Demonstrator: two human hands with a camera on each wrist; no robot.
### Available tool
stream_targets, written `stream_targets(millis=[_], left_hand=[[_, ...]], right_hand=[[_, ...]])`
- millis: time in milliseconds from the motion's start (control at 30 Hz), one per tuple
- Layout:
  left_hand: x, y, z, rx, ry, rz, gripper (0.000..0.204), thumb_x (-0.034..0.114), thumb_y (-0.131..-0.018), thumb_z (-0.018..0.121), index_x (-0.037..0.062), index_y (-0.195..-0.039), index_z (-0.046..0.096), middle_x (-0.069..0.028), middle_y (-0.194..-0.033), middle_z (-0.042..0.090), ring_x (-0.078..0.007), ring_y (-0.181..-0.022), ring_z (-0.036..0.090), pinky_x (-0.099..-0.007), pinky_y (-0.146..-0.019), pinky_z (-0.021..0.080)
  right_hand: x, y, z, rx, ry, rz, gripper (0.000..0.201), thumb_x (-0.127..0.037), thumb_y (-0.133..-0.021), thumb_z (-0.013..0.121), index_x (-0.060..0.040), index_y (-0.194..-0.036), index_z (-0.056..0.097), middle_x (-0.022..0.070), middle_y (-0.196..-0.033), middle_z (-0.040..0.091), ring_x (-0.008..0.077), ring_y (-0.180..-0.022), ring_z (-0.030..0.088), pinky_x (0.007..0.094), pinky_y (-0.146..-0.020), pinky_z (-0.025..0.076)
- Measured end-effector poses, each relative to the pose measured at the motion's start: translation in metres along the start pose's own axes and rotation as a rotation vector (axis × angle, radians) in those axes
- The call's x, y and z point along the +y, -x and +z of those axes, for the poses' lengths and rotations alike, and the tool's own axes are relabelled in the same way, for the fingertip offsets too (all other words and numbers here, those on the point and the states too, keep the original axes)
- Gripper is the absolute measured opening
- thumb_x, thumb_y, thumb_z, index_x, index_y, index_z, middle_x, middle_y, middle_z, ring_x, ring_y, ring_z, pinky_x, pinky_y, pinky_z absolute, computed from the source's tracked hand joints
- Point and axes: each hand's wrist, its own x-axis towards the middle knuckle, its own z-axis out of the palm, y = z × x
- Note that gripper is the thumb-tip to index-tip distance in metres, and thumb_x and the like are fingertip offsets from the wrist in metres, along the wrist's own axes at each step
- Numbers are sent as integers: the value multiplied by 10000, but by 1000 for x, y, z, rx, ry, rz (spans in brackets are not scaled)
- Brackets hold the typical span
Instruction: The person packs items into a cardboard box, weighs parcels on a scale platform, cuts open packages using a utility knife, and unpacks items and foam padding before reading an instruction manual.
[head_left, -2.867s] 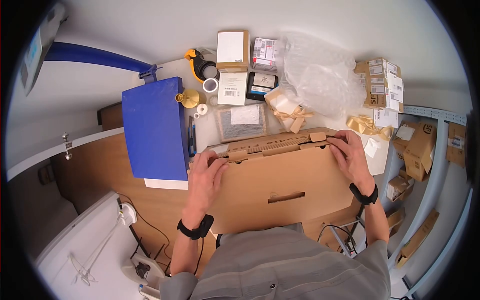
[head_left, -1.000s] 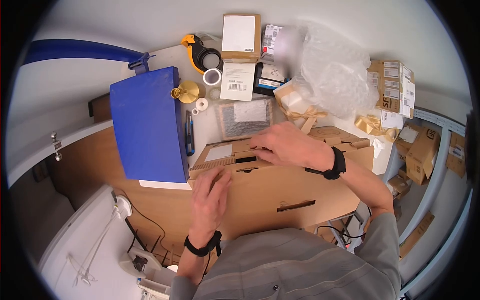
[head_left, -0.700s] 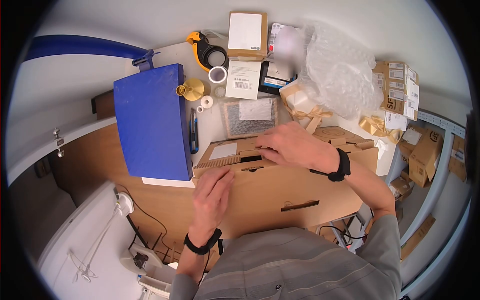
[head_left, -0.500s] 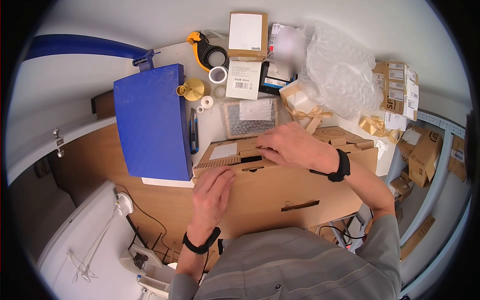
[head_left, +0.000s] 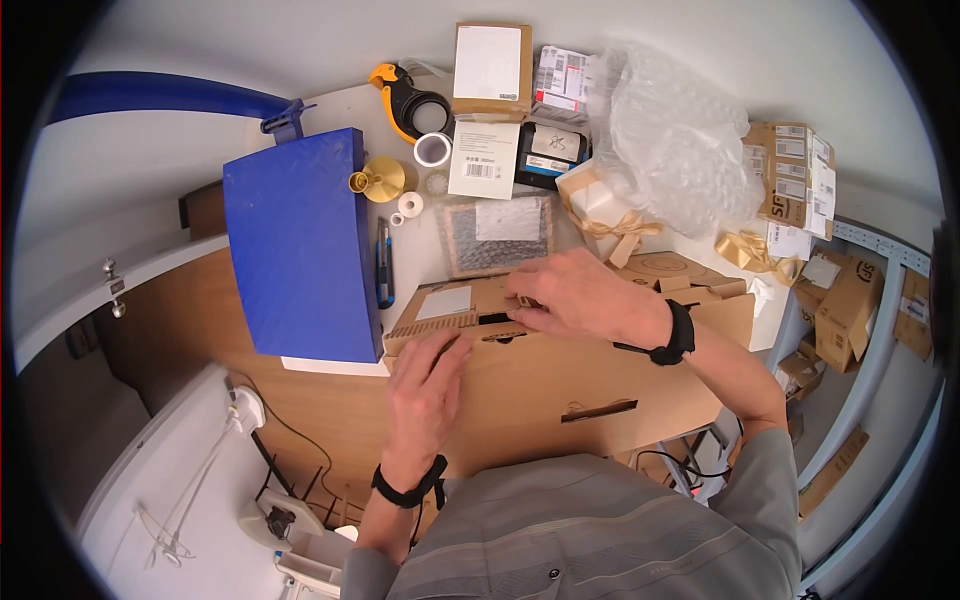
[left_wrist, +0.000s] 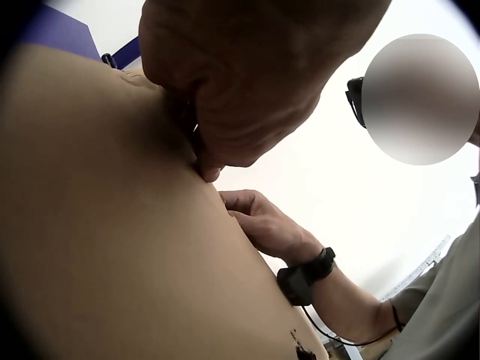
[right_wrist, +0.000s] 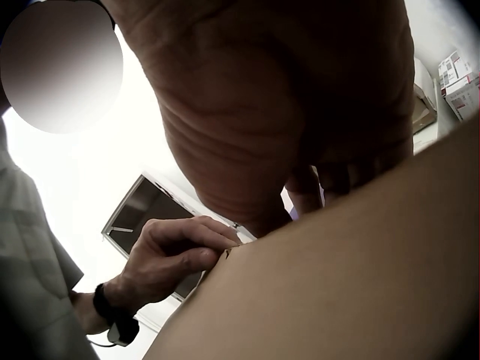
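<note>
A large brown cardboard box [head_left: 520,385] lies along the table's front edge, between the table and the person's body. A dark slot shows in its upper front edge. At that slot my right hand [head_left: 585,298] pinches a small cardboard tab between thumb and fingers. My left hand [head_left: 420,390] holds the same edge farther left, with bent fingertips close to the slot; in the right wrist view, the left hand [right_wrist: 169,259] has thumb and fingers at the box's edge. The right hand [left_wrist: 262,225] shows beyond the box in the left wrist view. A white label [head_left: 445,302] is on the box top.
Left of the box are a blue panel [head_left: 295,245] and a utility knife [head_left: 385,262]. Behind lie a bubble-wrapped packet [head_left: 500,250], a gift box with ribbon [head_left: 598,205], bubble wrap [head_left: 680,140], a tape dispenser [head_left: 405,105] and a gold candlestick-like piece [head_left: 380,180].
My right hand has come from the box's right end to the slot on the left. My left hand has stayed near the left end. In the last second the hands barely move.
</note>
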Motion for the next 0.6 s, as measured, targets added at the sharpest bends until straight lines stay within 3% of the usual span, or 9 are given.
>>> stream_targets(millis=[200, 300, 467, 600], left_hand=[[-6, 4, 3, 15, 51, 23, 266, -65, -848, 735, 13, -1102, 741, -119, -1100, 709, -325, -1023, 662, -406, -841, 543], [-4, 7, 5, 13, -57, 63, 281, -59, -841, 743, 18, -1111, 746, -114, -1086, 708, -312, -1032, 653, -393, -838, 549], [2, 8, 9, 156, -225, 16, 275, 3, -822, 787, 28, -1090, 728, -101, -1057, 705, -298, -1004, 632, -486, -1007, 483], [-3, 16, 15, 193, -155, -43, 267, 23, -850, 779, 53, -1107, 713, -83, -1074, 702, -292, -1028, 628, -515, -1059, 431]], right_hand=[[1, -1, 2, -23, -25, 9, 198, -238, -907, 739, -50, -919, 679, 123, -839, 676, 366, -778, 679, 464, -689, 532], [-2, -2, 5, -42, -9, 33, 218, -250, -908, 742, -46, -930, 670, 126, -845, 673, 366, -795, 679, 467, -705, 532], [-5, -8, 9, 0, -1, 11, 254, -275, -907, 751, -39, -956, 673, 130, -855, 678, 377, -806, 681, 475, -692, 532], [-7, -11, 14, -11, 52, 33, 279, -295, -905, 756, -35, -976, 683, 131, -864, 680, 378, -805, 684, 475, -684, 534]])
